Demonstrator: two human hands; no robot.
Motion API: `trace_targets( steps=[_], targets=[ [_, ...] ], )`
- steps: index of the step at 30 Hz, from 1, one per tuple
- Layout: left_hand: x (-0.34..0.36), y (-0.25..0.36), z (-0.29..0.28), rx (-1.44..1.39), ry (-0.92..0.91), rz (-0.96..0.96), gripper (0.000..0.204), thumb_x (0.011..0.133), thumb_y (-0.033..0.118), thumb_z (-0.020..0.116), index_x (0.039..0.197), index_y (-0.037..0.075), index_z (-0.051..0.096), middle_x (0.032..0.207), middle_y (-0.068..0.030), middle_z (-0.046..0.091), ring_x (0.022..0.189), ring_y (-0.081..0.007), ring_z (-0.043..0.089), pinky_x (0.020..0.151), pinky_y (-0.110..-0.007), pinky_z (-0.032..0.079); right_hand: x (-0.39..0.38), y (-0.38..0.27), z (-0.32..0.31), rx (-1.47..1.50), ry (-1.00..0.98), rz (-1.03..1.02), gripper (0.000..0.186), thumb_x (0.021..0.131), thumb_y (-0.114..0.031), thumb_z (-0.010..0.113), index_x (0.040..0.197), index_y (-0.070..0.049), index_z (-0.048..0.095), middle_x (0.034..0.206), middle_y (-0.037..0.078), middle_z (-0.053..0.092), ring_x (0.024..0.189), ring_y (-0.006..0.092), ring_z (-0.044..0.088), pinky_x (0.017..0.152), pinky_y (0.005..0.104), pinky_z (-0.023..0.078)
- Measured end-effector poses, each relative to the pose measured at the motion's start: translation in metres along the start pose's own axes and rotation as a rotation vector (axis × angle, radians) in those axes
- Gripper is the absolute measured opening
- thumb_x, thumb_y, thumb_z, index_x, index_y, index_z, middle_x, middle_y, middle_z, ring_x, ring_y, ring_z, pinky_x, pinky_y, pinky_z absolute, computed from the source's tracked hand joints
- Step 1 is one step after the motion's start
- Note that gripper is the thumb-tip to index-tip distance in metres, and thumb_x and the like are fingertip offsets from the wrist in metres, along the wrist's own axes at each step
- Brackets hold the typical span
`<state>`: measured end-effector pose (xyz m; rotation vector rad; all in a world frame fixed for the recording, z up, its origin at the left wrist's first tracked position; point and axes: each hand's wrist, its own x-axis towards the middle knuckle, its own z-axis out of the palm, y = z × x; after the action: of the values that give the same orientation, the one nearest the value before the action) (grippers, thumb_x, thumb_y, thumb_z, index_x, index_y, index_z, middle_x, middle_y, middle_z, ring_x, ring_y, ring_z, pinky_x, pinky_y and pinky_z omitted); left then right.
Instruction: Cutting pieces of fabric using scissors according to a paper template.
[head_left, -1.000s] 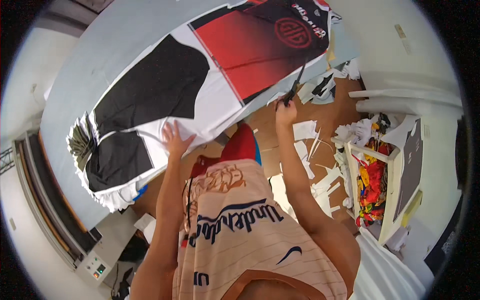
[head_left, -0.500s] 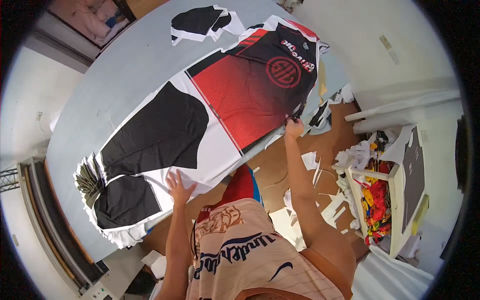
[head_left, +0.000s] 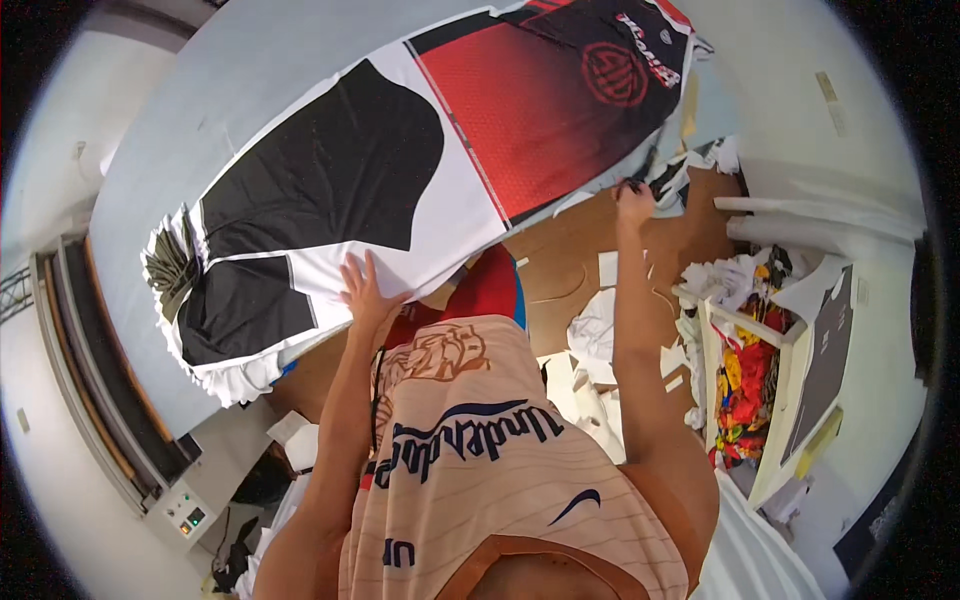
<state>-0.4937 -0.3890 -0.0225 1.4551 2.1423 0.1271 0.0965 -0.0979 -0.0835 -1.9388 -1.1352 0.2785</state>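
Observation:
A long sheet of printed fabric lies over the table, with a red-and-black jersey panel [head_left: 530, 110] at the right and black cut-out shapes [head_left: 330, 170] on white at the left. My left hand [head_left: 366, 292] rests flat, fingers spread, on the white cloth [head_left: 395, 275] near the table's front edge. My right hand [head_left: 636, 207] is closed around what look like dark-handled scissors [head_left: 630, 187], just off the panel's near right edge. Their blades are hard to make out against the dark fabric.
The grey-blue table [head_left: 240, 90] fills the far left. Bunched fabric [head_left: 172, 262] hangs at its left end. A white-framed bin of colourful scraps [head_left: 745, 380] stands at the right; white offcuts [head_left: 592, 325] litter the brown floor. A machine with rollers [head_left: 90, 370] is at the left.
The whole view has shifted, so table and fabric sit higher in it. My right hand is slightly farther off the panel's edge; my left hand stays flat on the white cloth.

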Motion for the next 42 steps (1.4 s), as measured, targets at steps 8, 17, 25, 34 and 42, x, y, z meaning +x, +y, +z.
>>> trace_targets(
  steps=[8,17,25,34,42],
  targets=[
    [-0.039,-0.006,-0.022,0.189,0.006,0.122,0.119,0.068,0.044,0.096,0.167,0.022,0.034,0.177,-0.0242,0.01,0.163,-0.048,0.012,0.118,-0.077,0.027,-0.089,-0.065,0.085,-0.104,0.004,-0.073,0.032,0.077,-0.024,0.09,0.087,0.001,0.072,0.075,0.016,0.071,0.071,0.0358,0.069,0.067,0.0451,0.054],
    [-0.007,0.006,-0.036,-0.502,0.155,0.15,0.02,0.098,0.004,0.065,0.118,0.002,0.062,0.108,-0.028,0.072,0.1,-0.048,0.07,0.084,-0.046,0.056,-0.037,-0.118,0.071,0.316,-0.17,0.125,0.003,0.093,0.005,0.069,0.09,0.004,0.07,0.083,0.011,0.076,0.069,0.016,0.073,0.058,0.0297,0.059],
    [0.034,0.037,-0.178,-0.508,0.567,0.087,0.016,0.108,0.015,0.062,0.117,0.001,0.062,0.074,-0.0108,0.06,0.066,-0.0137,0.05,0.061,-0.032,0.043,-0.189,-0.26,0.006,0.098,-0.465,-0.158,0.068,0.071,-0.032,0.1,0.12,0.001,0.066,0.097,0.014,0.073,0.082,0.0269,0.062,0.081,0.0399,0.052],
    [0.074,0.068,-0.292,-0.531,0.378,0.134,0.012,0.107,0.01,0.06,0.113,-0.001,0.063,0.075,-0.0064,0.057,0.069,-0.0079,0.045,0.06,-0.029,0.039,-0.149,-0.314,0.172,0.115,-0.232,-0.173,0.042,0.071,-0.009,0.072,0.11,0.0,0.059,0.099,0.024,0.067,0.097,0.0499,0.063,0.088,0.0541,0.05],
    [0.111,0.048,-0.314,-0.607,0.463,0.035,0.011,0.109,0.01,0.061,0.11,0.0,0.064,0.074,0.0068,0.044,0.068,-0.0025,0.035,0.057,-0.024,0.029,0.019,-0.227,0.21,-0.141,-0.164,-0.329,0.038,0.073,-0.005,0.068,0.112,-0.006,0.069,0.102,0.023,0.074,0.097,0.048,0.069,0.083,0.0548,0.052]
  ],
)
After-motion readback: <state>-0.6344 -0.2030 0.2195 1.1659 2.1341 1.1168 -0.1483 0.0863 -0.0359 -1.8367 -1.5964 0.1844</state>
